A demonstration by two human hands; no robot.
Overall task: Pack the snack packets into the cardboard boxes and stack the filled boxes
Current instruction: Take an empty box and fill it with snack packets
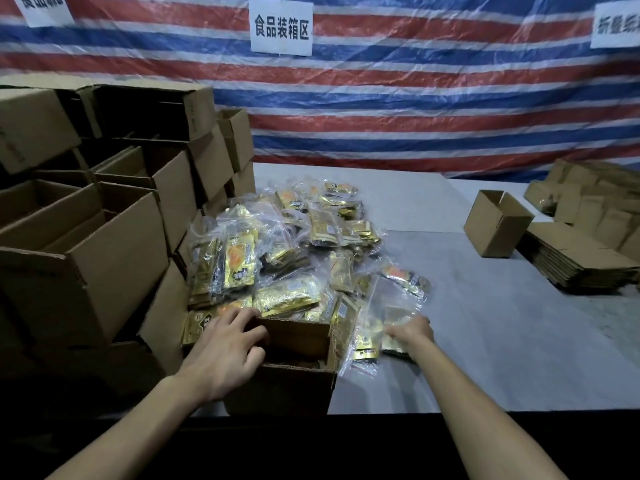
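The left hand (pixel 225 348) lies over the left rim of the small open box (pixel 277 386) at the table's (pixel 485 323) near edge, fingers spread and bent over the cardboard, gripping it. The right hand (pixel 412 332) reaches just right of that box onto a gold packet (pixel 394 344) in a clear bag; its fingertips are turned away, so I cannot tell whether it pinches or only touches.

The snack packets (pixel 284 251) are shiny gold foil with orange patches, sealed in clear bags and heaped right behind the box. Their print is too blurred to read, and the box's inside is dark.

The heap is too tangled to count. The stacked boxes (pixel 104 220) on the left run out of view. One more open box (pixel 497 223) stands at the right, beside flattened cartons (pixel 581 261). Three paper signs hang on the striped tarp (pixel 415 98); only the middle sign (pixel 281 27) shows whole.
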